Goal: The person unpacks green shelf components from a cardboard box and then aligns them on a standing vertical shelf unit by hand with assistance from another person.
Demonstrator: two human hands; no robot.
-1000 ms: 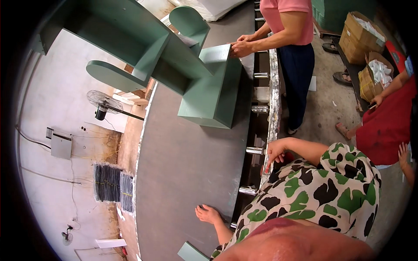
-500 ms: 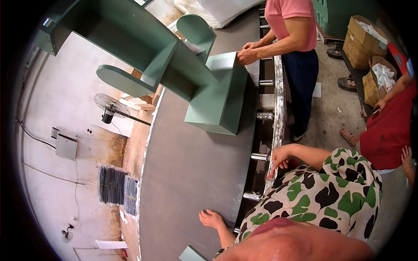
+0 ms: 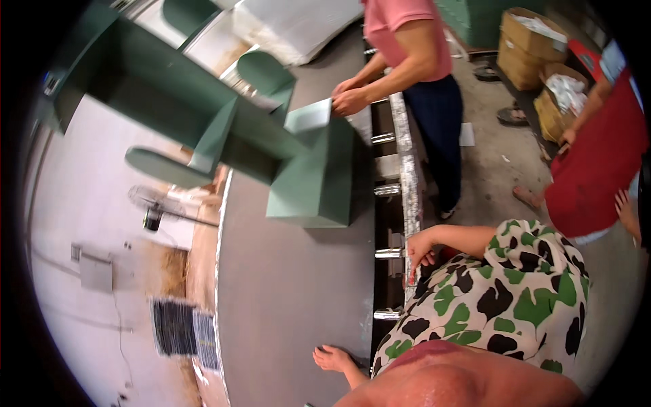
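My left hand [image 3: 332,358] rests on the grey board surface [image 3: 291,298] of the roller table, its fingers stretched out and nothing in them. Beside the table's whitish, worn side rail [image 3: 411,183], my right hand [image 3: 422,247] hangs with curled fingers; whatever they grip, if anything, is hidden. Just below that hand, something small and red [image 3: 411,276] shows on the rail. Farther up the board stands a large green shelf unit [image 3: 308,193] with box compartments and rounded panels. A person in a pink shirt has both hands [image 3: 348,100] at its top edge.
Metal rollers [image 3: 388,254] lie between board and rail. Cardboard boxes [image 3: 527,55] with white packing stand at the upper right, near another person in a red apron [image 3: 593,183]. Beyond the board are a fan [image 3: 153,216] and a stack of dark sheets [image 3: 175,327].
My view has swung, so the shelf unit and people appear farther left. A green piece at the bottom edge has nearly left the picture. Both my hands stay in about the same places.
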